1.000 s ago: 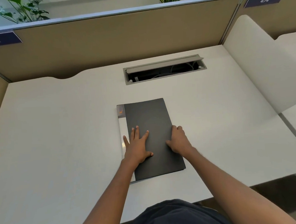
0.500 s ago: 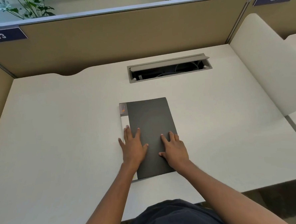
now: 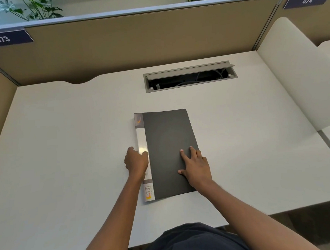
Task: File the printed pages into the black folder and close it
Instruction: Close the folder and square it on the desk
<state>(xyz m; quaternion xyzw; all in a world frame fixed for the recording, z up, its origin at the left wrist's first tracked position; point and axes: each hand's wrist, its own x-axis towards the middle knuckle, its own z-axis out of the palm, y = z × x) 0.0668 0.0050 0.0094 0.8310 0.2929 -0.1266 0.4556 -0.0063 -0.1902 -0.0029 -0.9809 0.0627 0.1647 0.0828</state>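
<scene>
The black folder (image 3: 169, 153) lies shut on the white table (image 3: 65, 150). The left hand (image 3: 136, 161) curls its grip around the spine. The right hand (image 3: 196, 166) rests flat and open on the cover.

A white laminate desk (image 3: 65, 150) carried an open grey cable tray (image 3: 190, 76) at one o'clock; tan partition (image 3: 135, 39) stood behind.

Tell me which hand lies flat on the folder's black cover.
The right hand, fingers spread on the black folder. The left hand is curled at the white spine edge instead.
</scene>
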